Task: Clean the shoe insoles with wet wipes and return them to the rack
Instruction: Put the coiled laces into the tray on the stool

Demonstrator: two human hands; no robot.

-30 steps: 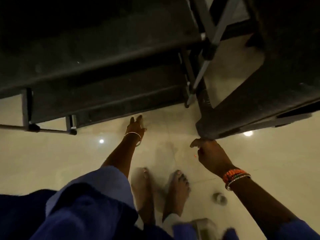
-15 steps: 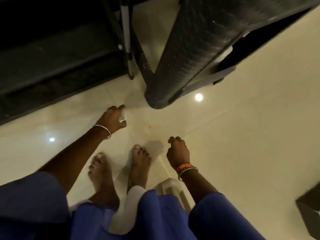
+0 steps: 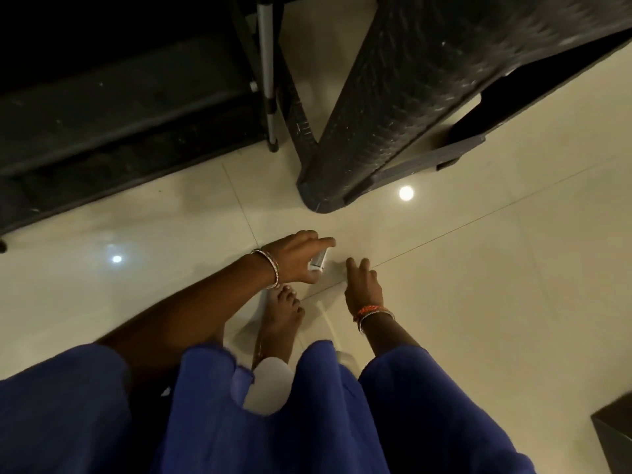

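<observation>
left hand: small white cylindrical object gripped, possibly a bottle | right hand: fingers extended, nothing held | glossy cream tiled floor below

Glossy tiled floor, dark rack and textured bin, seen from above.
The pale floor is smooth, polished tile, mirroring ceiling lights. The rack has matt black shelves and a shiny metal pole. The dark bin looks like plastic with a rough, woven-pattern surface. Blue cloth is soft and matt. Metal bangles glint on the wrist.
</observation>
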